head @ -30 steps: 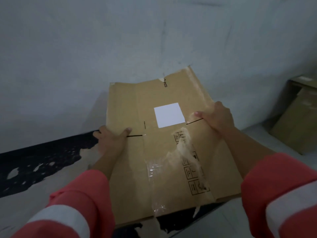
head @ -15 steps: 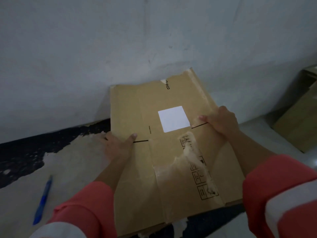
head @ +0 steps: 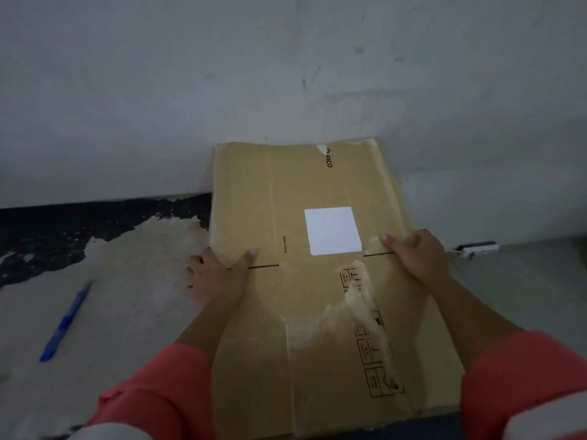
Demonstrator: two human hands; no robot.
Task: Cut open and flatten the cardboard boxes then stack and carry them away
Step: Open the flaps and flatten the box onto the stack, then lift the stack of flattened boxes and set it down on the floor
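Head view is mostly grey wall [head: 286,74], with the patchy floor [head: 111,312] below, pale where its dark coating has peeled. My flattened cardboard box [head: 301,185] sits between my arms. Its far edge rises over the foot of the wall, though I cannot tell if it touches, and its near end is by my sleeves.

I judge it light and stiff across the panels, but likely to fold at the creases and the slits between flaps, so the long side edges are the place to hold. My left hand [head: 216,274] pinches the left edge, thumb on top and fingers wrapped past it. My right hand [head: 416,255] curls round the right edge at the slit. The torn paper and tape scraps down the middle may be tacky, so I would keep off them.

The wall blocks any push forward, and open floor lies to my left. A white label [head: 332,230] sits near the box's middle, a blue pen [head: 65,322] lies well left of the box, and a small fixture [head: 476,247] sits at the wall foot on the right.
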